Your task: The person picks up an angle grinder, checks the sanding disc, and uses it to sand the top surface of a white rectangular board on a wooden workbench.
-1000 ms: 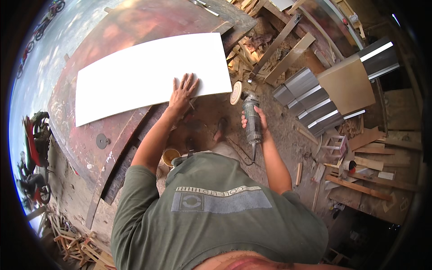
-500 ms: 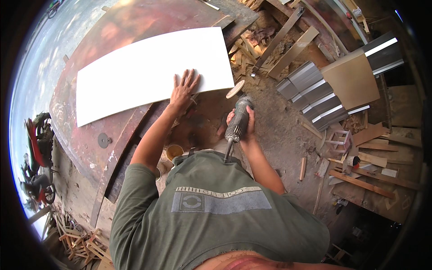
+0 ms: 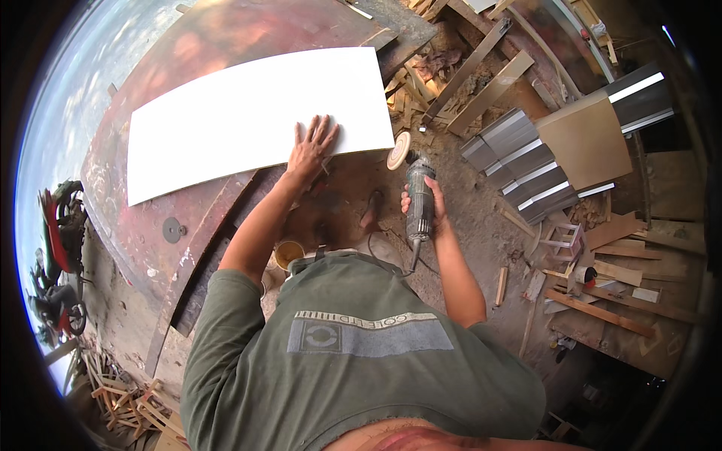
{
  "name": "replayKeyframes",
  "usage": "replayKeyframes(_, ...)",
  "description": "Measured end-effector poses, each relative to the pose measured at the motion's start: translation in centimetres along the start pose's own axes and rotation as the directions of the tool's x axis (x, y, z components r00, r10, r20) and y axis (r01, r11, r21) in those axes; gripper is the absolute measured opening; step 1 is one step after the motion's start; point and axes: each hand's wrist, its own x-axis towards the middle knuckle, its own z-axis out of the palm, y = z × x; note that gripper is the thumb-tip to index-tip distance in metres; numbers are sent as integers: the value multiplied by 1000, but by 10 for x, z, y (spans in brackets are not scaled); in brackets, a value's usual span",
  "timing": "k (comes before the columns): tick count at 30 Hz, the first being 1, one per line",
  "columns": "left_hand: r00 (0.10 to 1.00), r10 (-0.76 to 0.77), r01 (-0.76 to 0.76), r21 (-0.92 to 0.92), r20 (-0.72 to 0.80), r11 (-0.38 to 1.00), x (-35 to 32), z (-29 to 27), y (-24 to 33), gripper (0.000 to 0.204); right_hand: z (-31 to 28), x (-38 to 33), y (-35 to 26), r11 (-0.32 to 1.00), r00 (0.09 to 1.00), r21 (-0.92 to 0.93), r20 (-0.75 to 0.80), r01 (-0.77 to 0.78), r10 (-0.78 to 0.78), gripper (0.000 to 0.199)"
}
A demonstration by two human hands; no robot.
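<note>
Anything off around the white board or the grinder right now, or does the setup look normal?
Mostly normal. The left hand lies flat on the white board, which sits askew, its right end jutting past the reddish bench. The right hand grips the grinder, its disc beside that corner. Wood offcuts litter the floor.

The left hand (image 3: pixel 312 150) lies flat on the near edge of the board (image 3: pixel 248 120), its fingers (image 3: pixel 325 128) spread over the sheet, which stretches left of and beyond them across the bench (image 3: pixel 150 218). To the right of those fingers, just off the board's near right corner, the grinder (image 3: pixel 418 199) sits in the right hand (image 3: pixel 429 210), its disc (image 3: pixel 398 150) beyond the fingers and beside the board's edge. Further right, stacked panels (image 3: pixel 526 169) lie on the floor (image 3: pixel 481 225), with wood offcuts (image 3: pixel 602 286) nearer the person.
</note>
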Motion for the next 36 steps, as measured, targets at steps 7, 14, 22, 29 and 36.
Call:
replayKeyframes(7, 999, 15, -16, 36, 32, 999, -6, -13, 2, 89, -4, -11, -44, 959, 1000, -282, -16, -3, -2, 62)
replayKeyframes(14, 986, 94, -92, -20, 140, 996, -100, 1, 0, 90, -21, -28, -66, 976, 997, -203, 29, 81, -77, 63)
replayKeyframes(22, 963, 10, -21, 36, 269, 999, -192, -18, 5, 94, -29, 16, -120, 951, 992, -298, 66, -86, 111, 60)
replayKeyframes(29, 873, -390, 387, 72, 294, 919, -262, -39, 41, 105, -20, 74, -105, 875, 902, -323, 118, -360, 415, 60)
replayKeyframes(36, 816, -533, 568, -137, 223, 812, -182, -53, 163, 115, -20, 72, -96, 780, 794, -298, 103, -550, 599, 57)
